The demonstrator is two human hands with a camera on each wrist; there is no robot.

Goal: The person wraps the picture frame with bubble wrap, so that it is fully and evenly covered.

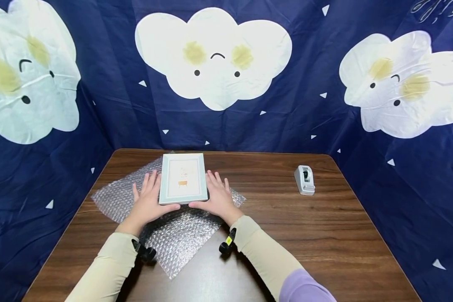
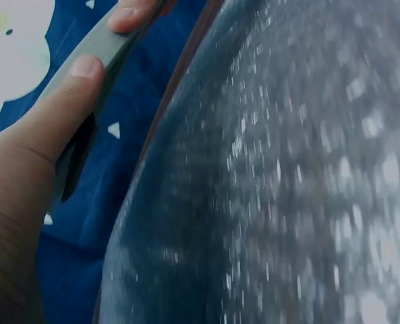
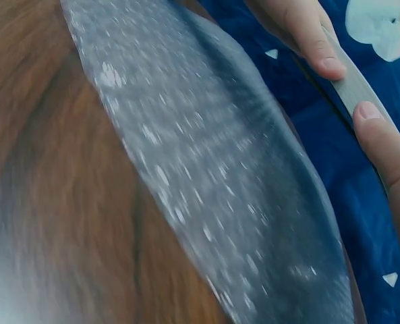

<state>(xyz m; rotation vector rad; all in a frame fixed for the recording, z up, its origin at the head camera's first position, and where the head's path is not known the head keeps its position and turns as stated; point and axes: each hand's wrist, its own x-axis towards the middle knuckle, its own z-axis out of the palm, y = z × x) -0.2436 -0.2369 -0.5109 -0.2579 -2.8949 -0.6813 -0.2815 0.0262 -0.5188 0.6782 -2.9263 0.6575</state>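
A picture frame with a pale mint border and a small drawing is between my two hands, above a sheet of bubble wrap. My left hand grips its left side, fingers along the edge and thumb on the near edge. On the opposite side my right hand holds it the same way, its thumb pointing toward the other. Both wrist views show the thumbs against the frame's narrow edge, raised over the wrap. The frame's underside is mostly hidden.
A white tape dispenser stands at the right of the brown wooden table. The bubble wrap lies diagonally, one corner toward the near edge. Dark blue cloth with cloud prints surrounds the table's back and sides.
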